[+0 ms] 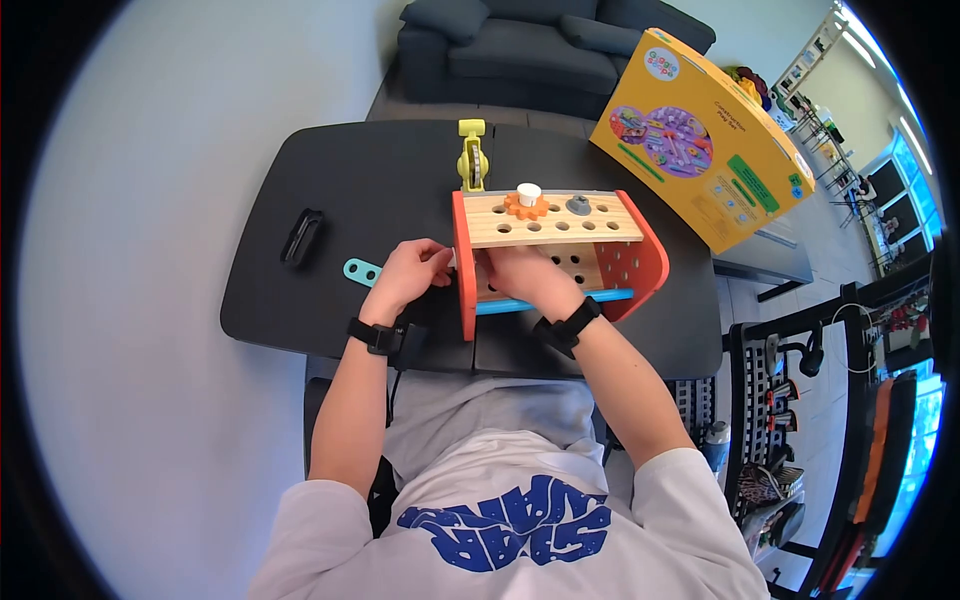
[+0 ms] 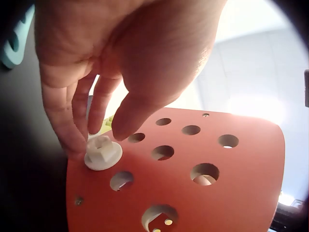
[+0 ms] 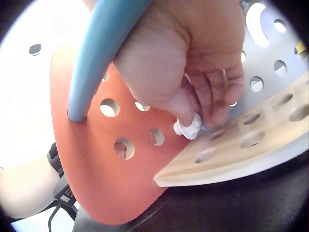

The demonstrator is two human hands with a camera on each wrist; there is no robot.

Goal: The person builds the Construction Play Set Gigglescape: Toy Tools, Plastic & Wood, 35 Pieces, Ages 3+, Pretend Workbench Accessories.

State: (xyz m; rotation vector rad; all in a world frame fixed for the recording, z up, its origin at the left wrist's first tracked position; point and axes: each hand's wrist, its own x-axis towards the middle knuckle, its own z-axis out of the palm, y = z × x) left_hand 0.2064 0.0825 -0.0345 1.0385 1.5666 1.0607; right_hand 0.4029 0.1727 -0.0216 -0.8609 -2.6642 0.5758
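Note:
A toy workbench with a wooden top (image 1: 555,233), red perforated side panels (image 2: 241,193) and a blue bar (image 1: 505,307) stands on the table. At the outer face of its left panel, my left hand (image 1: 405,275) pinches a white plastic bolt (image 2: 103,153) with a round flange and raised head, seated at one of the holes. My right hand (image 1: 535,272) reaches under the wooden top, partly hidden by it in the head view. Its thumb and fingers pinch a small white flanged plastic piece (image 3: 189,127) against the panel's inner face, close to the lower wooden board (image 3: 227,154).
An orange gear (image 1: 526,206) with a white peg and a grey screw (image 1: 579,205) sit on the top. A yellow-green clamp-like piece (image 1: 472,155) stands behind. Left lie a teal perforated strip (image 1: 360,271) and a black handle-like piece (image 1: 302,237). A yellow box (image 1: 700,140) stands back right.

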